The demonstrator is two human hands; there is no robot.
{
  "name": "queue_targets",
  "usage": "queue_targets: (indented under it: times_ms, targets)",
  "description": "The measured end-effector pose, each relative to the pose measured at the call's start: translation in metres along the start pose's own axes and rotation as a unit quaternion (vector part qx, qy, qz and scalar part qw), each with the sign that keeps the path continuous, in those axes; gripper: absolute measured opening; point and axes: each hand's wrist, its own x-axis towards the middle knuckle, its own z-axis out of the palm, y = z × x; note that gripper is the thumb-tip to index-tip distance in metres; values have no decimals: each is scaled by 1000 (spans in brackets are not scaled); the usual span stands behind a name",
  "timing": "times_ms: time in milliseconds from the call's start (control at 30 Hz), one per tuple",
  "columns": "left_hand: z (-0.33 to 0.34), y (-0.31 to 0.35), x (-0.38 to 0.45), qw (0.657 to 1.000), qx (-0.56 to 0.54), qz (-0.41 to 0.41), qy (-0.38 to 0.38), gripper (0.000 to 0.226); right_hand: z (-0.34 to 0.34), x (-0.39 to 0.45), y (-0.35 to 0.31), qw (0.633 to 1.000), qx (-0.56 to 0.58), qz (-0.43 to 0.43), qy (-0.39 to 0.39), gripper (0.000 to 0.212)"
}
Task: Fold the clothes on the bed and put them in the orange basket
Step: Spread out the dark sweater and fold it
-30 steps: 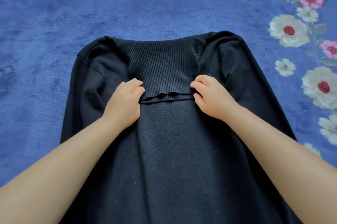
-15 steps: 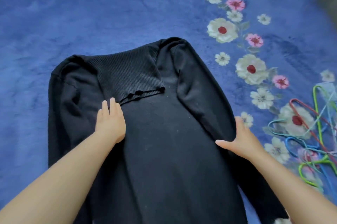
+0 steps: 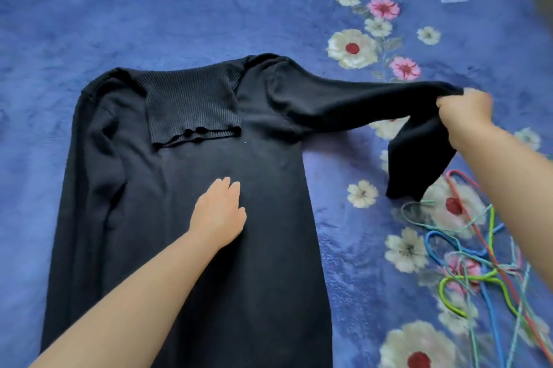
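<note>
Bedding comes first: a blue blanket with a band of printed flowers down its right side is spread across the whole view. On it a black sweater is laid flat, body running towards the camera, with its ribbed collar folded down over the chest. One sleeve is left lying along the left edge of the body. The other sleeve is lifted off the blanket and stretched out to the right, its cuff end hanging down below the grip. That sleeve is held by the right hand, whose fingers are curled tightly round the cloth near the far end. The left hand is laid palm down on the middle of the sweater's body, fingers straight and close together, nothing being gripped. At the lower right, a tangle of thin coloured hangers is seen on the blanket, well apart from the sweater's body and just below the hanging cuff.
</note>
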Motion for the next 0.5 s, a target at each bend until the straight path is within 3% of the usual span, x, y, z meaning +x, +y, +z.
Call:
queue_targets:
  times_ms: [100, 167, 267, 333, 367, 433, 500]
  targets:
    - [7, 20, -5, 1000, -11, -14, -19, 42, 11, 26, -9, 996, 80, 37, -2, 45]
    - [8, 26, -6, 999, -21, -23, -22, 45, 26, 14, -9, 998, 40, 21, -39, 56]
    - [8, 31, -12, 998, -36, -35, -27, 51, 45, -33, 8, 983, -124, -115, -71, 57]
    - [12, 31, -24, 997, -48, -46, -31, 54, 64, -72, 35, 956, -146, -218, -133, 46]
    - [14, 31, -32, 997, -50, -49, -37, 55, 72, -93, 49, 947, -126, -220, -198, 39]
    - [18, 27, -52, 997, -37, -36, -56, 57, 81, -136, 74, 927, -68, -122, -349, 30]
    - [23, 19, -73, 997, -19, -14, -69, 62, 85, -170, 95, 894, -23, -28, -446, 21]
